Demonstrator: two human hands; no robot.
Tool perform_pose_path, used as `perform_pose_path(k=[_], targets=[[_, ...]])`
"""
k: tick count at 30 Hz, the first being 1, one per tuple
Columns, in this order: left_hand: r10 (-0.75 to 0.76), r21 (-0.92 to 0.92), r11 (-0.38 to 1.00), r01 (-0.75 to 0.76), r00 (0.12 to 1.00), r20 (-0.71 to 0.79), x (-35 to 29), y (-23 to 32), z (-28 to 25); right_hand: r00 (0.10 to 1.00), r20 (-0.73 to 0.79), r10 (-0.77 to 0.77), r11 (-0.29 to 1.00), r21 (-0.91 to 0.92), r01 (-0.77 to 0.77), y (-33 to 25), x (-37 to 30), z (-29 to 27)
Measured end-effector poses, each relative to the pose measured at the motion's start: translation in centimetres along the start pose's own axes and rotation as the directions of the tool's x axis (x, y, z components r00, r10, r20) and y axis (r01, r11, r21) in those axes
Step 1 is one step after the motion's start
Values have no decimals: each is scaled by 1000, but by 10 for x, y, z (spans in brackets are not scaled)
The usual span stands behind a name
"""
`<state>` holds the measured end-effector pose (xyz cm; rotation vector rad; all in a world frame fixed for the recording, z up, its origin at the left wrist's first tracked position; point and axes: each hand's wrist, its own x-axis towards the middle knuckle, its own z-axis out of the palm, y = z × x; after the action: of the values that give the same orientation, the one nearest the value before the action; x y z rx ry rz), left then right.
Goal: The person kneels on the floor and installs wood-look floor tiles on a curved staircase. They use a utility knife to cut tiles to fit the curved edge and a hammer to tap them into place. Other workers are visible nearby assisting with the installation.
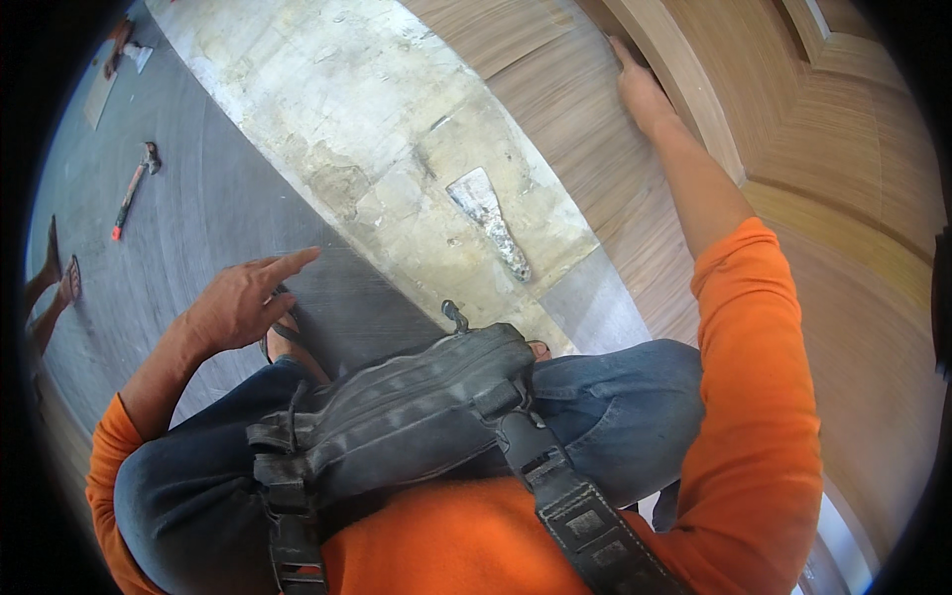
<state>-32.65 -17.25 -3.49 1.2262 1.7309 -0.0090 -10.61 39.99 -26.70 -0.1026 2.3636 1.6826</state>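
My left hand point(236, 302) hovers above my left knee with its index finger stretched to the right and its thumb apart. Nothing is in it. Reaching far to the upper right, my right hand point(645, 97) has a finger extended at the seam where the wood-look flooring point(565, 109) meets a wooden panel point(684, 74). It appears empty, though part of its fingers is hidden. Between the hands, a wide scraper point(486, 218) with a whitish, crusted blade and handle lies on a bare, patchy strip of subfloor point(347, 99).
Dark grey flooring point(238, 169) borders the strip on the left, with a hammer point(134, 193) lying on it. Another person's sandalled foot point(67, 283) shows at the left rim. A small pale board point(99, 99) lies farther off. A black bag point(407, 397) rests across my lap.
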Motion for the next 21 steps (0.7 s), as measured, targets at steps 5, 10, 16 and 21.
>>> perform_pose_path(k=[5, 10, 16, 21], targets=[[44, -11, 999, -44, 999, 8, 8, 6, -8, 847, 366, -385, 913, 16, 408, 65, -27, -74], [51, -11, 999, -51, 999, 11, 9, 8, -7, 831, 551, 72, 515, 693, -505, 47, -61, -50], [11, 15, 1000, -12, 998, 68, 3, 15, -9, 810, 492, 320, 474, 657, -586, 9, -88, -42], [104, 19, 994, -105, 994, 27, 12, 14, -5, 946, 138, 293, 948, 85, -306, -38, -134, 60]])
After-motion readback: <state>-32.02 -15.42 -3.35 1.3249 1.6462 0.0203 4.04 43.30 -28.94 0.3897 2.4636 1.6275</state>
